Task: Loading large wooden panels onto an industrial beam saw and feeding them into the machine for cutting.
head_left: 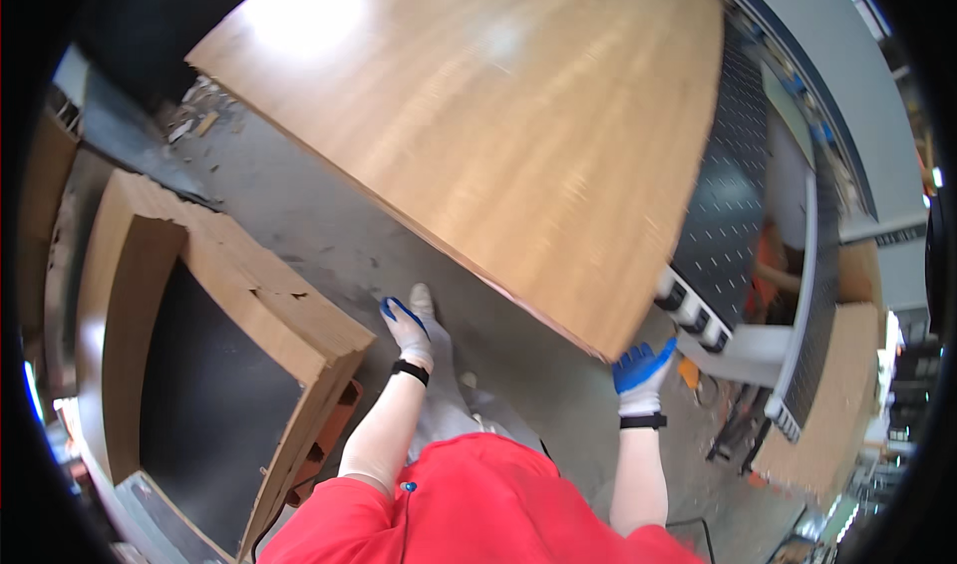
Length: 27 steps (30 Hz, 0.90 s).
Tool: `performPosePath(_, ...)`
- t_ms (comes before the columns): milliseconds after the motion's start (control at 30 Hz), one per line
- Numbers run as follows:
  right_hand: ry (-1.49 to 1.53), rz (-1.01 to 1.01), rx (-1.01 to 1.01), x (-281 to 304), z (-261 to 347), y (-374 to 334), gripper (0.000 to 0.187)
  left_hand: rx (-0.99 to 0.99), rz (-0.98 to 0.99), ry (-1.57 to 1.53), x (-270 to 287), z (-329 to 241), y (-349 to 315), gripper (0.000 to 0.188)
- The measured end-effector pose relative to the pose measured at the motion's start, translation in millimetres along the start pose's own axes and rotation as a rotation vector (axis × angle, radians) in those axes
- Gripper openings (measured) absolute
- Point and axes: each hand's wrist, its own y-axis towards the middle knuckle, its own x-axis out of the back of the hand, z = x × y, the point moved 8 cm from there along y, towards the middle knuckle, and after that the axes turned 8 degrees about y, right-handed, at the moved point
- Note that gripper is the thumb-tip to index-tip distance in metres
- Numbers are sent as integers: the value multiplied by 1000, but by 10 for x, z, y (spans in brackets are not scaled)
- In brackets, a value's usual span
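A large wood-grain panel (498,145) spans the space in front of me, with its near corner pointing toward my right side. My right hand (643,370), in a white glove with blue coating, is at that corner. Its fingers and thumb are spread; whether they touch the panel's edge I cannot tell. My left hand (407,330), gloved the same way, hangs in the air above the floor and my leg. It holds nothing I can see, and its fingers look loosely extended. Black bands circle both wrists.
At left stands a stack of boards (269,285) with a dark panel (214,394) among them. On the right is a machine with a dark, white-dotted bed (726,185) and a grey rail (802,355). Wood scraps (204,123) litter the grey floor. More boards (822,414) lie beyond the rail.
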Motion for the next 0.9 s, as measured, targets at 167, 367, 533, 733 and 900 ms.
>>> performPosePath(167, -149, 558, -162, -1444, -298, -559, 67, 152, -23, -50, -296, 531, 1197, 50)
performPosePath(367, -352, 255, 17, -1213, -207, -433, 69, 575, 608, -643, -2095, 333, 2359, 44)
performPosePath(533, -511, -68, 110, -979, -114, -498, 73, 698, 765, -573, -2951, 171, 3036, 45)
performPosePath(733, -686, -272, 240, -1065, 57, -623, 72, 750, 780, -536, -3170, 190, 3318, 48)
performPosePath(900, -756, -303, 289, -1064, 53, -646, 72, 726, 749, -505, -2723, 161, 3473, 49)
